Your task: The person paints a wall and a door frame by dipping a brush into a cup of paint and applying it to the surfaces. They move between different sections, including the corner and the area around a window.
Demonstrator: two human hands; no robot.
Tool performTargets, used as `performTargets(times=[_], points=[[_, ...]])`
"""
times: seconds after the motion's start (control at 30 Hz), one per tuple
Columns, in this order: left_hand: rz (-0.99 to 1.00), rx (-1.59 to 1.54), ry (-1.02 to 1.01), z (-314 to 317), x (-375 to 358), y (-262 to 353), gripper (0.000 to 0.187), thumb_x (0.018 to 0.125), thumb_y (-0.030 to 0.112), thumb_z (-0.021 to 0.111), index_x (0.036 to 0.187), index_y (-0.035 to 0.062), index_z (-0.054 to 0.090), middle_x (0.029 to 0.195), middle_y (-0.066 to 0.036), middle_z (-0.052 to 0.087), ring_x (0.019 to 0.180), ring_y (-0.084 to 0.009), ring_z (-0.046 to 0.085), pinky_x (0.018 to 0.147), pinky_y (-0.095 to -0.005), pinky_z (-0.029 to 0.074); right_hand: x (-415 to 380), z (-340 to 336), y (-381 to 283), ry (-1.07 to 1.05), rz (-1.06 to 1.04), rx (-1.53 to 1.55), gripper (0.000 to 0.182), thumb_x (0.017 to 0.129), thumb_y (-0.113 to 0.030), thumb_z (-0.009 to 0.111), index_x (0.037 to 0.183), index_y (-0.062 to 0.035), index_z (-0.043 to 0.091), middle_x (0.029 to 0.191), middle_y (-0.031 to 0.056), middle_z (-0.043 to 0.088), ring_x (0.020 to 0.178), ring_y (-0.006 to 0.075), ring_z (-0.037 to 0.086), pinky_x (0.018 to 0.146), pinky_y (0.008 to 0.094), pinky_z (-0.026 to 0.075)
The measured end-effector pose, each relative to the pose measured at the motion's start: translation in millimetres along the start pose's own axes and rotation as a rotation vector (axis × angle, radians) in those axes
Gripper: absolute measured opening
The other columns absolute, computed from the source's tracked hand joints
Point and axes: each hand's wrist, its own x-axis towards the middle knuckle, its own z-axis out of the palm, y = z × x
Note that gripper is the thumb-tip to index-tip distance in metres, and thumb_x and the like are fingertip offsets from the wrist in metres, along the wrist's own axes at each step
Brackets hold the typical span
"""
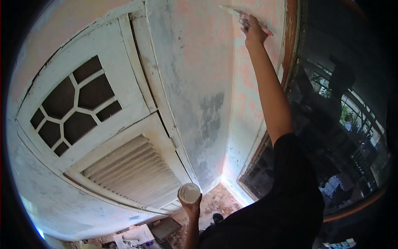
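High on the patchy pink and pale wall (253,74), my right hand (254,32) is closed round a putty knife (231,10), arm stretched upward. The blade points to the left, close to the inside corner of the wall, and the reddish handle end sticks out to the right of my fingers. Low in the view, my left hand (192,209) grips a small round tub (190,193) from below. Whitish paste shows inside the tub, which is held with its open top facing up.
A worn white door (107,37) with dark panes and a louvered lower panel (128,166) fills the left side. To the right, dark reflective glass (331,137) sits in a brown wooden frame (291,37). Boards and debris (137,236) lie on the dirty floor (222,199) below.
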Motion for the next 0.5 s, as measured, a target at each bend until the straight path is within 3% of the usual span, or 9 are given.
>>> performTargets(times=[0.1, 0.13, 0.17, 0.2, 0.27, 0.3, 0.37, 0.47, 0.5], points=[[-0.036, -0.024, 0.048, -11, 0, -4, 0.084, 0.063, 0.011, 0.083, 0.132, 0.0019, 0.035, 0.124, -0.013, 0.047, 0.115, -0.0258, 0.047, 0.099, -0.0376, 0.037, 42, -14, 61, 0.011, -0.154, -0.169, 0.033, 0.077, -0.007, 0.072, 0.097, -0.0048, 0.046, 0.078, 0.0101, 0.063, 0.061, 0.0166, 0.062, 0.041, 0.0275, 0.047], [-0.050, -0.045, 0.065, -14, -1, -1, 0.084, 0.063, 0.011, 0.083, 0.132, 0.0020, 0.035, 0.125, -0.013, 0.046, 0.115, -0.0254, 0.047, 0.099, -0.0374, 0.037, 36, -42, 92, -0.149, -0.198, -0.133, 0.037, 0.076, -0.006, 0.072, 0.102, -0.0026, 0.046, 0.074, 0.0113, 0.063, 0.060, 0.0160, 0.062, 0.046, 0.0272, 0.050], [-0.069, -0.068, 0.079, -18, -3, -1, 0.084, 0.063, 0.010, 0.083, 0.132, 0.0021, 0.036, 0.125, -0.013, 0.046, 0.114, -0.0250, 0.047, 0.099, -0.0373, 0.037, 12, -62, 120, -0.089, -0.191, -0.037, 0.047, 0.076, -0.010, 0.075, 0.112, 0.0000, 0.046, 0.078, 0.0109, 0.064, 0.064, 0.0160, 0.062, 0.053, 0.0269, 0.052], [-0.058, -0.033, 0.087, -23, -5, -8, 0.084, 0.064, 0.009, 0.083, 0.132, 0.0022, 0.035, 0.124, -0.012, 0.046, 0.114, -0.0239, 0.046, 0.098, -0.0369, 0.039, 7, -108, 162, -0.016, -0.260, -0.127, 0.057, 0.076, -0.013, 0.077, 0.120, 0.0009, 0.045, 0.081, 0.0092, 0.065, 0.068, 0.0151, 0.063, 0.059, 0.0271, 0.052], [-0.101, -0.065, 0.098, -33, -9, -20, 0.083, 0.064, 0.008, 0.082, 0.133, 0.0020, 0.035, 0.124, -0.012, 0.046, 0.113, -0.0236, 0.047, 0.097, -0.0364, 0.039, -59, -171, 178, 0.073, -0.115, -0.255, 0.042, 0.079, -0.020, 0.076, 0.112, -0.0024, 0.056, 0.085, 0.0066, 0.067, 0.067, 0.0126, 0.063, 0.053, 0.0267, 0.050], [-0.120, -0.082, 0.105, -34, -10, -23, 0.083, 0.065, 0.007, 0.082, 0.133, 0.0019, 0.035, 0.124, -0.013, 0.046, 0.113, -0.0234, 0.047, 0.097, -0.0361, 0.040, -88, -201, 176, 0.012, -0.008, -0.314, 0.032, 0.079, -0.020, 0.075, 0.103, -0.0043, 0.060, 0.083, 0.0055, 0.067, 0.062, 0.0126, 0.063, 0.045, 0.0252, 0.046], [-0.138, -0.130, 0.096, -32, -13, -5, 0.080, 0.067, 0.004, 0.080, 0.133, 0.0019, 0.034, 0.124, -0.012, 0.046, 0.113, -0.0225, 0.047, 0.096, -0.0348, 0.040, -128, -249, 178, 0.031, 0.134, -0.408, 0.020, 0.082, -0.016, 0.070, 0.097, -0.0044, 0.061, 0.083, 0.0050, 0.068, 0.058, 0.0123, 0.063, 0.038, 0.0241, 0.044], [-0.120, -0.095, 0.085, -35, -12, -10, 0.079, 0.068, 0.004, 0.079, 0.133, 0.0019, 0.034, 0.124, -0.012, 0.046, 0.112, -0.0222, 0.047, 0.095, -0.0341, 0.041, -157, -290, 174, 0.099, 0.114, -0.633, 0.026, 0.082, -0.020, 0.067, 0.100, -0.0011, 0.063, 0.089, 0.0101, 0.069, 0.068, 0.0196, 0.067, 0.052, 0.0323, 0.052], [-0.119, -0.087, 0.087, -35, -12, -12, 0.079, 0.067, 0.004, 0.079, 0.133, 0.0019, 0.035, 0.123, -0.012, 0.047, 0.112, -0.0223, 0.048, 0.095, -0.0341, 0.041, -147, -301, 183, 0.104, -0.031, -0.877, 0.032, 0.081, -0.022, 0.066, 0.102, 0.0005, 0.062, 0.092, 0.0124, 0.069, 0.074, 0.0222, 0.067, 0.060, 0.0355, 0.053]])
